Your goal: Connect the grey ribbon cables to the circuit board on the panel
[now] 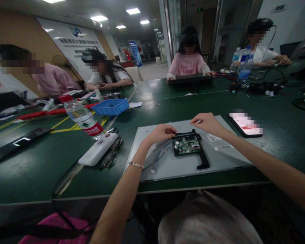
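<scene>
1. Left: 1 red-capped bottle [83, 118], beyond a white power bank [98, 149].
2. Glasses [111, 155], just right of the power bank.
3. Far left: blue tray [112, 107].
4. Right: phone [245, 126].
5. Far right: bottles [245, 70].
6. Far: 1 person [189, 64] in pink behind a dark panel [190, 79].

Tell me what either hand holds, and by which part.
The left hand is at the far left corner of the black frame; whether it grips there cannot be told. The right hand, near the panel's far edge, shows nothing held.

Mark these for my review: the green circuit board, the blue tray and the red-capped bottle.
Green circuit board [188, 147]: head view, middle of its face.
Blue tray [120, 108]: head view, outer wall.
Red-capped bottle [90, 125]: head view, label.
</scene>
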{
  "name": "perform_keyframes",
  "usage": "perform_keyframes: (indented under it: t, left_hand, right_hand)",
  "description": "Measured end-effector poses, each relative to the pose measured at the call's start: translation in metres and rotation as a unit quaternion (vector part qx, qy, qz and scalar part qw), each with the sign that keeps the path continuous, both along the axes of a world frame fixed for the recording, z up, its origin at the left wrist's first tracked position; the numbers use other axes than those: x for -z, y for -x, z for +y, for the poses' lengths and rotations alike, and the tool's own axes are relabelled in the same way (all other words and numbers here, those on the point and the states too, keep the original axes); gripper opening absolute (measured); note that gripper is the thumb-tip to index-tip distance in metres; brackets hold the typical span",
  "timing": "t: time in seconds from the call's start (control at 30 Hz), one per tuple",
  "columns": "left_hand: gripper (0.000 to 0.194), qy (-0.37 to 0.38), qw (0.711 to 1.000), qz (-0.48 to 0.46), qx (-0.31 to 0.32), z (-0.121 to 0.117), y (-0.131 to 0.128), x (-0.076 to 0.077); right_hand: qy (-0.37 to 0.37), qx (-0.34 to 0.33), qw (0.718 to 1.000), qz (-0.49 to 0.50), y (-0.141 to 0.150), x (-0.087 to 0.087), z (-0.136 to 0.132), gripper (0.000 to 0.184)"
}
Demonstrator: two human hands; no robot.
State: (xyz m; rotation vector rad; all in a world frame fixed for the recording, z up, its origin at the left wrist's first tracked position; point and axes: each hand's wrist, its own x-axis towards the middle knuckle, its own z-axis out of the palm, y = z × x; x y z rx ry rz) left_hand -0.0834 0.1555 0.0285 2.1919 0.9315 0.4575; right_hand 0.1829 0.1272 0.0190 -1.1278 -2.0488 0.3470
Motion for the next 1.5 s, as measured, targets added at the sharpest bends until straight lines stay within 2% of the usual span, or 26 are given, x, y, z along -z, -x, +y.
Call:
perform_keyframes:
  t: [0.13, 0.27, 0.4, 0.67, 0.8, 0.93, 1.07, 1.13, 1.33, 1.5]
  left_hand:
    - [0.035, 0.002, 1.0, -0.014, -0.006, 0.004, 0.0, 0.006]
    - [0.036, 0.009, 1.0, -0.025, 0.01, 0.006, 0.0, 0.008]
    - [0.037, 0.014, 1.0, -0.023, 0.009, 0.006, 0.0, 0.007]
    - [0.031, 0.026, 1.0, -0.014, 0.005, 0.003, -0.001, 0.003]
    - [0.029, 0.033, 0.999, -0.013, 0.005, 0.002, -0.002, 0.001]
    - [0.027, 0.026, 1.0, -0.015, 0.003, 0.003, -0.002, 0.003]
    - [0.029, 0.013, 1.0, -0.007, 0.012, 0.003, -0.001, 0.004]
    - [0.032, -0.019, 1.0, 0.002, 0.006, 0.003, 0.0, 0.003]
    - [0.026, -0.205, 0.978, 0.012, -0.028, -0.003, -0.007, -0.003]
    - [0.02, -0.247, 0.967, 0.054, 0.015, -0.006, -0.015, -0.001]
  right_hand:
    - [0.005, -0.036, 0.999, -0.013, 0.037, 0.008, 0.007, 0.017]
    - [0.013, -0.044, 0.999, -0.015, 0.054, 0.022, 0.01, 0.018]
    - [0.017, -0.066, 0.997, -0.029, 0.055, 0.027, 0.007, 0.021]
    - [0.033, -0.097, 0.994, -0.046, 0.052, 0.023, 0.004, 0.024]
    - [0.045, -0.078, 0.995, -0.032, 0.05, 0.019, 0.004, 0.025]
    - [0.029, -0.05, 0.998, -0.01, 0.035, 0.004, 0.0, 0.023]
    - [0.036, -0.027, 0.999, -0.009, 0.002, -0.006, -0.007, 0.022]
    - [0.05, -0.002, 0.999, -0.019, -0.018, -0.005, -0.011, 0.022]
    - [0.123, 0.066, 0.99, -0.033, -0.066, 0.008, -0.022, 0.025]
    - [0.197, 0.056, 0.975, -0.082, -0.08, 0.012, -0.025, 0.031]
